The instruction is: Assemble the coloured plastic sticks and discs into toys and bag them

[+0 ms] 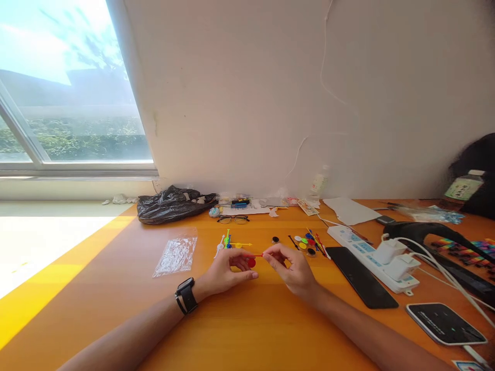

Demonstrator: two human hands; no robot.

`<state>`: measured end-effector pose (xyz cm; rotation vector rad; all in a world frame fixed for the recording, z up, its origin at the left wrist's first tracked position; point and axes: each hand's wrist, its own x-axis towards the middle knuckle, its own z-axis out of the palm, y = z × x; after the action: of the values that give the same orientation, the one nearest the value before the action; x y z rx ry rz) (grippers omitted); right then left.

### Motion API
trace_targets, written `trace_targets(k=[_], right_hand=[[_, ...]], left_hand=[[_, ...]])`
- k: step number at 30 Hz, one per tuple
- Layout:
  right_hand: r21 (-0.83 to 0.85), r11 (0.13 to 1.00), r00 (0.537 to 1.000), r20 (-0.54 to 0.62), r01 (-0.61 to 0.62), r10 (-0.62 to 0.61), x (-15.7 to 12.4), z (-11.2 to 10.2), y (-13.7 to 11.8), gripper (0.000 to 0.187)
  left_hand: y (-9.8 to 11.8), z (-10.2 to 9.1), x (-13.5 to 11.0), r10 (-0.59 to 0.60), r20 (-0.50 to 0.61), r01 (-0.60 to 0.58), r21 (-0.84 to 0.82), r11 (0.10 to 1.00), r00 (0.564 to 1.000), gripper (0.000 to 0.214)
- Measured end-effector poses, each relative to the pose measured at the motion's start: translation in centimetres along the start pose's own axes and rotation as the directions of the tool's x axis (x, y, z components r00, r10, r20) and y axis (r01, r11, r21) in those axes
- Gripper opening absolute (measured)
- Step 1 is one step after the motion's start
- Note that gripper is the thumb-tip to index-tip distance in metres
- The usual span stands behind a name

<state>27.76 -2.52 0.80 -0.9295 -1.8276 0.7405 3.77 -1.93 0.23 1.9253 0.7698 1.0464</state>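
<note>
My right hand [294, 270] pinches the end of a thin red plastic stick [256, 255] between thumb and fingertips. My left hand [228, 268], with a black watch [187, 296] on its wrist, has its fingers curled at a small red disc [251, 263]; the stick's other end reaches that hand. Whether stick and disc are joined is hidden. Behind my left hand lie assembled-looking pieces, among them a yellow stick with a disc [240, 245] and a green stick [228, 238]. Beyond my right hand are loose coloured discs [302, 246] and sticks [319, 242].
A clear plastic bag [176, 256] lies at left, with a black plastic bag [170, 205] and glasses [233, 219] behind. To the right are a black phone [361, 277], a white power strip [373, 257] with cables, and a charging device [446, 323]. A wall bounds the table's back.
</note>
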Motion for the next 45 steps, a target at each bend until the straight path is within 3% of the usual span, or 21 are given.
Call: trace_targets(k=[5, 8, 19, 25, 31, 38, 45], right_hand=[[0.046, 0.999, 0.979, 0.203, -0.007, -0.003, 0.1, 0.4, 0.3, 0.031], [0.062, 0.998, 0.964, 0.267, -0.004, -0.013, 0.1, 0.7, 0.7, 0.029], [0.107, 0.994, 0.948, 0.312, 0.020, -0.053, -0.4, 0.9, 1.0, 0.016], [-0.080, 0.992, 0.946, 0.316, 0.099, -0.068, -0.5, 0.5, 1.1, 0.015], [-0.328, 0.927, 0.942, 0.329, 0.181, -0.068, 0.0, -0.3, 0.8, 0.017], [-0.272, 0.932, 0.908, 0.403, 0.240, -0.117, -0.1, -0.2, 0.7, 0.022], [-0.213, 0.946, 0.903, 0.406, 0.246, -0.144, -0.1, -0.2, 0.7, 0.022]], left_hand=[[0.5, 0.0, 0.0, -0.005, 0.007, 0.005, 0.017, 1.000, 1.000, 0.042], [0.7, 0.1, -0.1, 0.010, 0.023, -0.011, 0.018, 1.000, 1.000, 0.039], [0.1, 0.5, 0.1, 0.061, 0.025, -0.063, 0.064, 0.996, 0.998, 0.028], [-0.2, 0.5, 0.0, 0.168, -0.020, -0.164, 0.149, 0.975, 0.986, 0.016], [-0.3, 0.1, -0.2, 0.209, -0.007, -0.199, 0.274, 0.941, 0.978, 0.013], [-0.8, 0.0, -0.3, 0.224, 0.029, -0.220, 0.355, 0.909, 0.974, 0.014], [-0.5, 0.0, -0.2, 0.223, 0.059, -0.229, 0.370, 0.900, 0.973, 0.011]])
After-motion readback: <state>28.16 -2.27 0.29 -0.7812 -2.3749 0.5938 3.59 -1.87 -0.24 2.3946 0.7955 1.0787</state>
